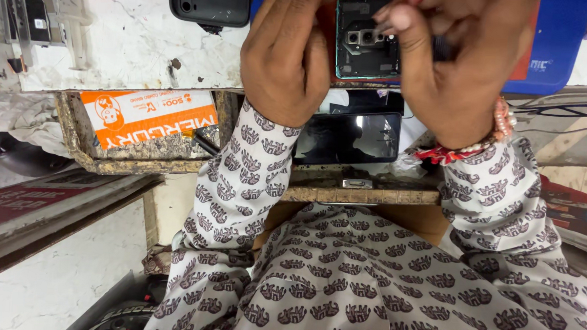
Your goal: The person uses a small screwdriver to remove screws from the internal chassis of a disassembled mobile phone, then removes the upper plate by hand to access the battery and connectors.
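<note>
An opened smartphone [360,47] with its back cover off lies on a red mat [330,4], camera module exposed. My left hand [285,56] rests closed against the phone's left edge, steadying it. My right hand [453,59] hovers over the phone's right side, fingers pinched around a thin dark tool whose tip is near the camera module. Much of the phone is hidden under both hands. A beaded bracelet and red thread circle my right wrist.
A second dark phone [349,138] lies in a worn open drawer [259,176] below the white worktop [131,39]. An orange-and-white box [150,114] sits in the drawer's left. A black phone case [208,0] and a blue mat [559,45] lie on top.
</note>
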